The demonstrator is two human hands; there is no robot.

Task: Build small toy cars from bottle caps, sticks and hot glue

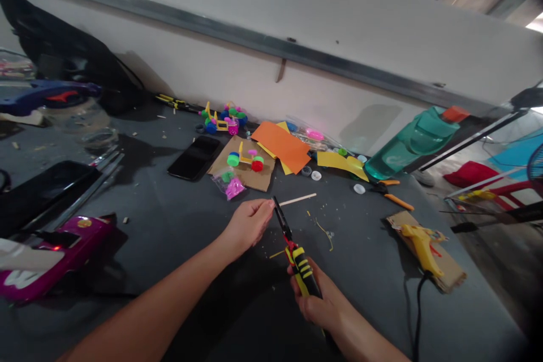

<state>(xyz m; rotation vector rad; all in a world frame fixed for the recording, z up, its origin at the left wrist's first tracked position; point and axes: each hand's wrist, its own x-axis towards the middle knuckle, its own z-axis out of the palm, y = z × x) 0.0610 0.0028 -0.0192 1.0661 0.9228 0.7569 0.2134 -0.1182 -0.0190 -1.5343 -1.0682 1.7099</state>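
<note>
My left hand is closed, its fingertips pinched on the near end of a thin pale wooden stick that points right. My right hand wraps round the black and yellow handles of a pair of pliers. The dark jaws reach up to the stick, right beside my left fingertips. Whether the jaws bite on the stick, I cannot tell. Behind my hands, a small toy car with green and red wheels stands on a cardboard piece. A small bag of pink and green bits lies before it.
A yellow glue gun rests on cardboard at right, its cord running forward. Orange-handled pliers and a tilted-looking teal bottle stand behind it. A black phone lies left of the cardboard. At far left is a magenta tool.
</note>
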